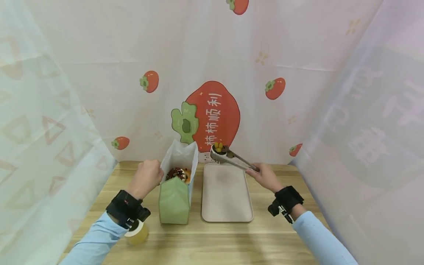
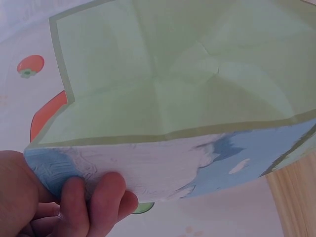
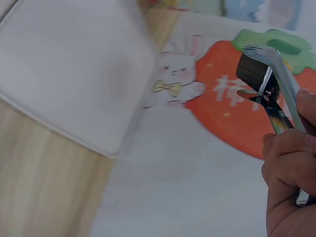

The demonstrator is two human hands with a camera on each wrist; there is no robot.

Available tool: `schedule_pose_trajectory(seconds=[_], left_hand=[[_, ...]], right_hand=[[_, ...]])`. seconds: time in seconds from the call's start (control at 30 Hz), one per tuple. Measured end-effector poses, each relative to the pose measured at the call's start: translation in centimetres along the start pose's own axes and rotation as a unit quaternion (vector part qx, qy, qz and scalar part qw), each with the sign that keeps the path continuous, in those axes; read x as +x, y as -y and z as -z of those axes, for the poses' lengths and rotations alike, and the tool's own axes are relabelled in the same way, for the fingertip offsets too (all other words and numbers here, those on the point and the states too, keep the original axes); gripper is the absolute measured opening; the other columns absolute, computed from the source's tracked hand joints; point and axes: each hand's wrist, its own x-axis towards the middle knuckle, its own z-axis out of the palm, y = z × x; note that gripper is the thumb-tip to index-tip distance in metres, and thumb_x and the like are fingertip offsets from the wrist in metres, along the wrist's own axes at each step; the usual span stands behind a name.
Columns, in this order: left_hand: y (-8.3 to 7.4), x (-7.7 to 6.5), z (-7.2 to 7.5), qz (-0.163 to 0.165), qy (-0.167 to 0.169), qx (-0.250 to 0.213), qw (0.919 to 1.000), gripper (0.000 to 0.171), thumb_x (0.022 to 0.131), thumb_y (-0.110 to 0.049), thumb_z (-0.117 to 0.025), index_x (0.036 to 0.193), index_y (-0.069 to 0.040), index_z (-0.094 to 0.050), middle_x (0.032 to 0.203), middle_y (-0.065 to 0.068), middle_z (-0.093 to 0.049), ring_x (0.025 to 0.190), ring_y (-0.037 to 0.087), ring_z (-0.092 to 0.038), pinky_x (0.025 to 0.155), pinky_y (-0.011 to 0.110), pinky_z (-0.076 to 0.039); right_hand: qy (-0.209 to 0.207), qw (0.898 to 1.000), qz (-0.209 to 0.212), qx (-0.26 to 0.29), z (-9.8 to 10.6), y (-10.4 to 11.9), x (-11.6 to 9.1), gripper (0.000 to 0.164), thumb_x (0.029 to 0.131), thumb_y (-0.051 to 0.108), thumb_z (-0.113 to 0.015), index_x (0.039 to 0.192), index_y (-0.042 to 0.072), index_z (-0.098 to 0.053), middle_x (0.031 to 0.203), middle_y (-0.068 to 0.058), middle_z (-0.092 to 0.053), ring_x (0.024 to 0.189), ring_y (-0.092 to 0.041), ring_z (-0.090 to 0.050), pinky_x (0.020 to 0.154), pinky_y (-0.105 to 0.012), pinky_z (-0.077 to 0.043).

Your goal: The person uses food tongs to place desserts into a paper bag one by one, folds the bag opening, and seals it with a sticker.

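My left hand (image 1: 149, 175) grips the side edge of an upright paper bag (image 1: 173, 202), green outside and white inside. In the left wrist view my thumb and curled fingers (image 2: 106, 200) pinch the bag's wall. Inside its open top sit a chocolate-topped donut (image 1: 176, 173) and an orange-brown piece beside it. My right hand (image 1: 265, 177) holds metal tongs (image 1: 239, 161), pointing left above the far end of a tray. Between the tongs' tips is a small dark cake-like piece (image 3: 253, 71) with yellow chunks on top in the head view.
A beige tray (image 1: 226, 195) lies on the wooden table (image 1: 212, 243), right of the bag. By my left forearm stands a small yellow cup (image 1: 138, 235), partly hidden by the wrist strap. Printed cloth curtains (image 1: 212, 55) close in the back and both sides.
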Motion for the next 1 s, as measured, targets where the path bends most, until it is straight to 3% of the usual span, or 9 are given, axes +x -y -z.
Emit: schedule_pose_trajectory(seconds=[0.13,0.3,0.57,0.67,0.77,0.87,1.0], left_hand=[[0.1,0.0,0.0,0.001,0.000,-0.001,1.0000,0.029,0.081,0.005,-0.056,0.056,-0.008,-0.049,0.050,0.004,-0.052,0.042,0.014,-0.048,0.042,0.027,-0.037],[0.2,0.2,0.0,-0.003,-0.003,0.002,1.0000,0.033,0.081,0.006,-0.056,0.055,-0.010,-0.045,0.049,0.002,-0.049,0.041,0.013,-0.046,0.042,0.026,-0.036],[0.4,0.1,0.0,-0.009,-0.007,0.005,0.9999,0.037,0.081,0.006,-0.054,0.053,-0.013,-0.039,0.048,-0.001,-0.040,0.042,0.013,-0.040,0.043,0.027,-0.033],[0.4,0.0,0.0,-0.003,-0.005,0.001,1.0000,0.036,0.081,0.006,-0.055,0.054,-0.012,-0.041,0.049,0.000,-0.041,0.042,0.013,-0.040,0.043,0.027,-0.033],[0.4,-0.1,0.1,0.006,-0.002,-0.007,1.0000,0.030,0.082,0.006,-0.056,0.056,-0.008,-0.047,0.050,0.002,-0.046,0.042,0.013,-0.043,0.042,0.026,-0.034],[0.4,-0.2,0.0,0.012,0.000,-0.010,0.9999,0.027,0.083,0.006,-0.056,0.059,-0.004,-0.051,0.052,0.004,-0.048,0.042,0.013,-0.044,0.042,0.025,-0.034],[0.4,-0.3,0.0,0.014,0.000,-0.011,0.9998,0.024,0.084,0.005,-0.056,0.061,-0.002,-0.054,0.053,0.006,-0.051,0.043,0.013,-0.046,0.041,0.024,-0.035]], right_hand=[[0.001,0.999,0.043,-0.003,2.5,3.0,0.0,0.022,0.096,0.020,-0.064,0.081,0.005,-0.060,0.061,0.006,-0.035,0.049,-0.001,-0.029,0.050,-0.021,-0.028],[0.034,0.996,0.080,0.002,5.0,7.2,0.9,0.013,0.097,0.022,-0.064,0.090,0.011,-0.066,0.062,0.006,-0.035,0.051,-0.003,-0.029,0.053,-0.023,-0.028],[0.090,0.988,0.117,-0.055,5.9,12.2,3.1,0.017,0.095,0.027,-0.067,0.102,0.013,-0.071,0.063,0.006,-0.040,0.054,-0.006,-0.032,0.056,-0.024,-0.027],[0.126,0.979,0.136,-0.081,5.6,13.8,4.2,0.024,0.094,0.025,-0.068,0.111,0.010,-0.072,0.070,0.004,-0.056,0.057,-0.008,-0.041,0.059,-0.026,-0.034],[0.158,0.968,0.168,-0.104,5.1,15.3,5.4,0.033,0.093,0.021,-0.070,0.123,0.007,-0.068,0.097,-0.004,-0.072,0.075,-0.015,-0.058,0.071,-0.029,-0.047],[0.194,0.954,0.189,-0.131,4.6,16.9,6.6,0.025,0.091,0.019,-0.071,0.111,0.004,-0.071,0.082,-0.005,-0.065,0.069,-0.017,-0.053,0.069,-0.030,-0.044],[0.246,0.931,0.182,-0.197,3.6,19.0,8.2,0.019,0.091,0.022,-0.072,0.083,0.005,-0.070,0.060,0.003,-0.034,0.056,-0.011,-0.030,0.060,-0.025,-0.028]])
